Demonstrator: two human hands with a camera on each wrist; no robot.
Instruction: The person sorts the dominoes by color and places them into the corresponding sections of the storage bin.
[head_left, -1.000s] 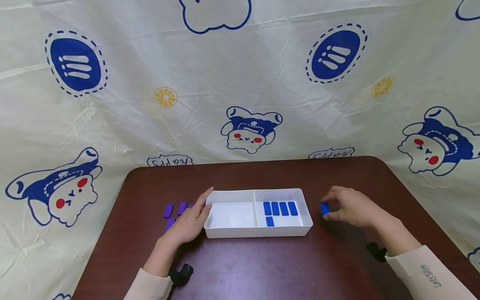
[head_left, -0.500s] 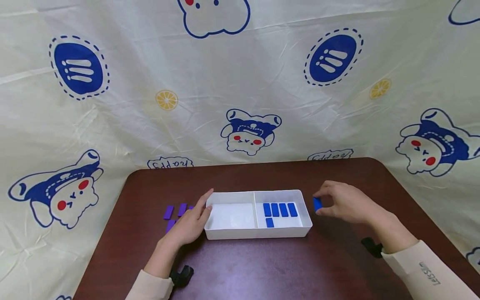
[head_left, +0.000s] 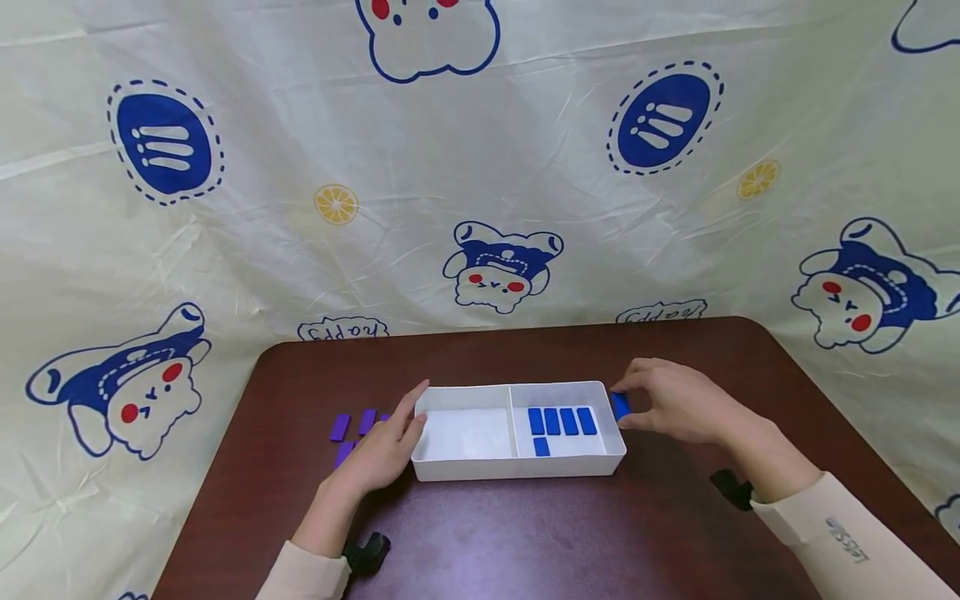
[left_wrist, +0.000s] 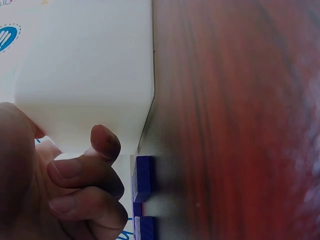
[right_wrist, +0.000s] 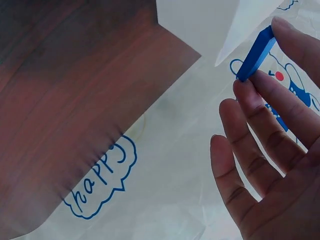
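Observation:
A white two-compartment box (head_left: pixel 517 469) sits on the table. Five small blue tiles lie in its right compartment, including one front blue tile (head_left: pixel 542 447); correction aside, several stand in a row behind it.
Several purple tiles (head_left: pixel 341 427) lie left of the box, partly hidden by the left hand. A dark wooden table (head_left: pixel 495 533) carries everything, with a printed cloth (head_left: pixel 405 275) hanging behind it.
The right hand has moved left with the blue tile, from the open table up to the box's right end. The left hand stays at the box's left end.

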